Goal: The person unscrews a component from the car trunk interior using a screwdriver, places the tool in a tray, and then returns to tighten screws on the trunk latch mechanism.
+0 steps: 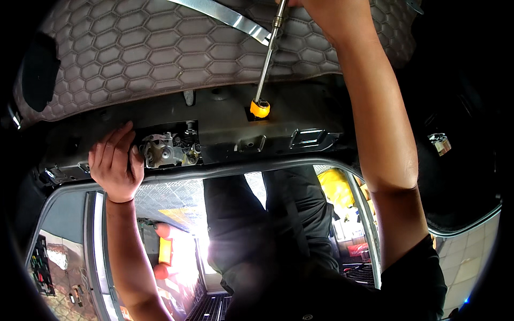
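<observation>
My right hand [318,13], partly cut off by the top edge, grips a long metal rod tool [270,48]. The rod's lower end enters an orange, ring-like piece [260,110] at a square opening in the dark metal panel [230,112]. Left of that, an exposed latch mechanism [166,151] sits in a recess. My left hand [116,166] rests on the panel just left of the latch, fingers slightly bent and holding no object. A shiny metal strip [225,15] lies on the quilted mat [139,48], reaching close to the rod.
A rubber seal [241,167] runs along the vehicle opening. Beyond it are my dark-clothed legs [235,224], tiled flooring [460,267], a black tool tray [43,265] and yellow material [337,190].
</observation>
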